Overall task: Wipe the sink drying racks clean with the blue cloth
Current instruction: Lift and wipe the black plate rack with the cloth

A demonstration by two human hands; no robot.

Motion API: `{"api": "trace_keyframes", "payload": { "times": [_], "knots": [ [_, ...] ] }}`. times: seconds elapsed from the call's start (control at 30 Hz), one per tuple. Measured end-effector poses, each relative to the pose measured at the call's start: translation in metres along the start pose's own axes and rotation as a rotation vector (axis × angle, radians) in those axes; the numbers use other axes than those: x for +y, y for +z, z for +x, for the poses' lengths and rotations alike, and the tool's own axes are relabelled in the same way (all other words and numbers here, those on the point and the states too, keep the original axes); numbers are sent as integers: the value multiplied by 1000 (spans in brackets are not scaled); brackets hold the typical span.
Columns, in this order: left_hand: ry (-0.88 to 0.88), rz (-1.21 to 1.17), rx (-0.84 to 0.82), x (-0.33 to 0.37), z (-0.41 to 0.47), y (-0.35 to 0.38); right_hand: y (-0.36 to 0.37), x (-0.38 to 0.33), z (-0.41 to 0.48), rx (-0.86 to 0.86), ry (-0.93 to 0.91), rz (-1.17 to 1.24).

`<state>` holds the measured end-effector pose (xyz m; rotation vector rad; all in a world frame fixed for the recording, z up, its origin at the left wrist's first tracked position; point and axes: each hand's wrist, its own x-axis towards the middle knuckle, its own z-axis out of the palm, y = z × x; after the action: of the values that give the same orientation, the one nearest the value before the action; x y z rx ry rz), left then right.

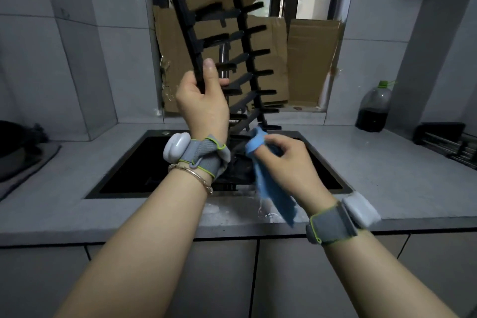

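Left hand (204,100) grips rack (240,41) rail; right hand (284,157) pinches blue cloth (268,188). We should wipe each prong, rack steadied.

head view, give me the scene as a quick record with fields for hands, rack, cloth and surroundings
left hand: grips a rail of the black drying rack
rack: stood on end, tilted, over the sink
right hand: pinches the blue cloth, by the rack's lower end
cloth: rest hangs below the hand
surroundings: dark bottle on the counter at right, cardboard behind
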<state>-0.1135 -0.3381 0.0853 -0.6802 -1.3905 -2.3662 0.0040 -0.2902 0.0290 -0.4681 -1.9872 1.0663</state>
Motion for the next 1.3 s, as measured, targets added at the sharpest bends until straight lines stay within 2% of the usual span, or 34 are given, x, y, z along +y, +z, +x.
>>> {"api": "trace_keyframes", "payload": {
  "times": [0.1,0.17,0.23,0.3,0.4,0.43,0.47,0.5,0.53,0.6,0.67,0.73,0.83,0.93,1.03,1.17,1.2,1.23,1.3],
  "knots": [
    [7,-11,-49,2,-7,2,6,-13,4,-105,-190,-505],
    [12,-11,-69,3,-12,1,10,-14,9,-114,-226,-698],
    [21,-4,-80,3,-13,0,10,-12,11,-169,-226,-747],
    [19,9,-81,4,-10,-2,6,-5,11,-172,-135,-520],
    [28,13,-47,9,0,-2,-2,6,8,-25,161,305],
    [27,3,-34,11,4,-2,-4,8,7,-7,235,505],
    [25,-8,-23,10,6,-2,-6,10,5,-28,256,560],
    [22,-21,-21,12,6,-2,-5,8,4,-80,236,490],
    [13,-26,-23,11,4,-1,-3,7,3,-135,179,323],
    [7,-32,-34,10,-3,1,6,1,6,-186,29,-113],
    [6,-29,-57,10,-9,2,13,-6,11,-177,-35,-494],
    [18,3,-65,11,-12,0,14,-8,12,-169,-82,-644],
    [17,25,-18,8,-7,-1,10,-6,14,-157,-213,-694],
    [27,46,-1,4,-3,-3,5,-2,14,-100,-254,-615],
    [2,44,0,5,-4,-3,0,5,16,-20,-160,-395],
    [0,56,33,4,2,-6,-3,14,17,133,163,275],
    [10,66,42,2,5,-7,-5,14,16,147,193,364],
    [13,77,48,0,8,-8,-7,12,15,115,183,348],
    [17,75,44,-2,8,-6,-9,3,14,-61,100,133]
  ]
}}
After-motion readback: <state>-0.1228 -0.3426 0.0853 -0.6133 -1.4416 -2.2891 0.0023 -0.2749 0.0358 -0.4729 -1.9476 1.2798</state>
